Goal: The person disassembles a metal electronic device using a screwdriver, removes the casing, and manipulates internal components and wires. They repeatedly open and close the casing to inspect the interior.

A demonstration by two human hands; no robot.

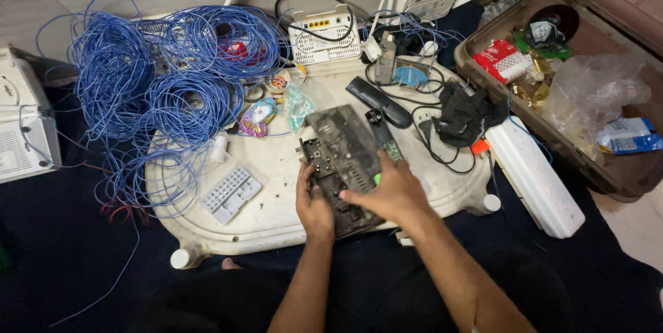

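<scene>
Both our forearms reach up from the bottom edge and meet over a dirty black device casing (342,160) on the white tray (276,216). Our left hand (314,205) grips the casing's lower left edge, thumb on top. Our right hand (394,191) lies palm-down across its lower right side, fingers spread and pressing, so both hands clamp the same piece, close together. Its long axis runs from near us up and slightly left, far end pointing toward the white router (324,33). Going left to right we see blue wire coils (159,77), a small white keypad panel (231,193), the casing, a black remote (378,100), a black cloth (461,115), and a brown open case (587,77).
</scene>
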